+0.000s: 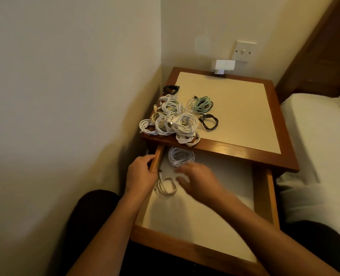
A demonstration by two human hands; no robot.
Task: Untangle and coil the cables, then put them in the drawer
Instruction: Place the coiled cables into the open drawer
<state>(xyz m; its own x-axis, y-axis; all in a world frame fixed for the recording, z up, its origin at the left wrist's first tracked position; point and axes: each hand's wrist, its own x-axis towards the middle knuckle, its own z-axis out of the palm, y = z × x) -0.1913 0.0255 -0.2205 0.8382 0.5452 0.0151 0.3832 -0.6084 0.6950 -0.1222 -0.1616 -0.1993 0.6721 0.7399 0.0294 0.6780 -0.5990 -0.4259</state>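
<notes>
Below the head camera, head view: a wooden bedside table [237, 118] with a cream inlaid top stands in a room corner, and its drawer [264, 198] is pulled out toward the person. The left hand [140, 173] grips the drawer's left side wall, fingers curled over the wooden edge. The right hand [198, 179] hovers over the left part of the drawer's pale floor; it is motion-blurred, its fingers appear extended and slightly apart, and it holds nothing visible. Whether the fingertips touch a cable cannot be told. Two cables lie inside the drawer: a white coil [181, 156] at the back, partly under the table's front edge, and a second white coil [166, 187] nearer the person, just beside the left wall. On the tabletop, a heap of white cables [172, 121] occupies the front left corner, with some loops overhanging the wooden rim. A mint-green coil [202, 103] and a black coil [209, 122] lie just to its right; a second black coil [171, 89] lies behind the heap. A wall switch [244, 50] and a white adapter [221, 66] sit behind the table. A bed [314, 140] with white linen adjoins the table on the right.
</notes>
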